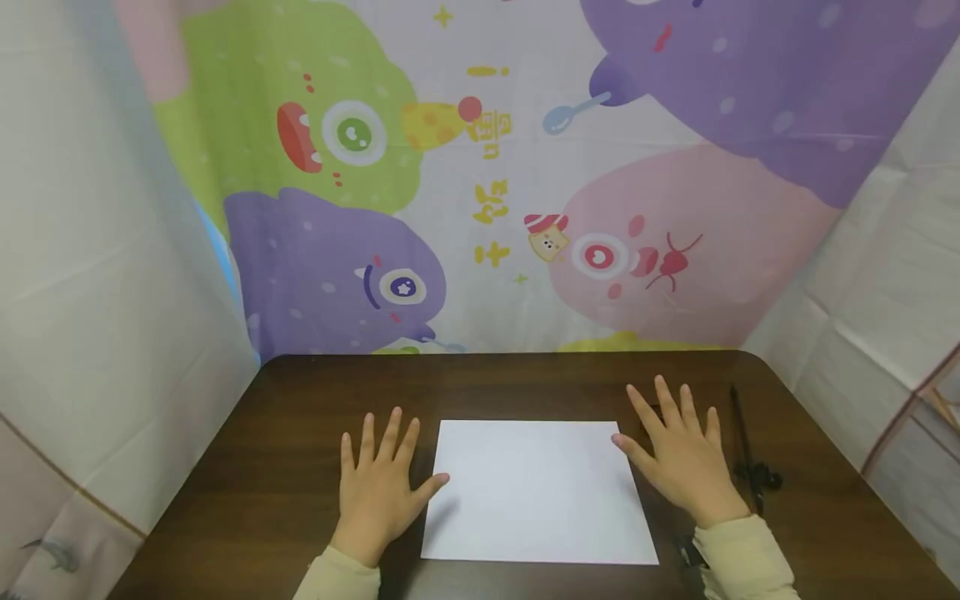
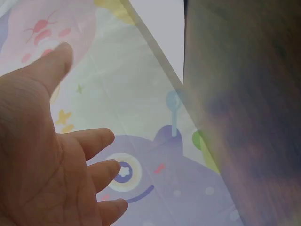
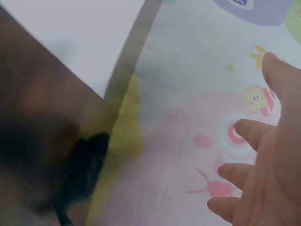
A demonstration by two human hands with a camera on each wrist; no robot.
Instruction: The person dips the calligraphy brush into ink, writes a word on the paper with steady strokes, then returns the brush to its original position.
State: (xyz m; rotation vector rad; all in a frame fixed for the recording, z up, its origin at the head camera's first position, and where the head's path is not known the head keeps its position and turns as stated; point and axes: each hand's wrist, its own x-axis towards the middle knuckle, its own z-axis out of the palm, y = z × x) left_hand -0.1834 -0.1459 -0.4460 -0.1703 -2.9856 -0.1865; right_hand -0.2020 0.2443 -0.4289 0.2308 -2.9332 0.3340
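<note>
A blank white sheet of paper lies flat on the dark wooden table. To its left is my left hand, fingers spread and straight, the thumb reaching over the sheet's left edge and a shadow falling on the paper. My right hand is spread likewise by the right edge, its thumb tip over the upper right corner. Both wrist views show bare palms, with nothing held by the left hand or the right hand. Part of the paper shows in the right wrist view.
Right of the right hand lies a thin black stick-like thing with a dark lump on it; its kind is unclear. Another black object is partly hidden by the right sleeve. A cartoon-printed curtain hangs behind the table.
</note>
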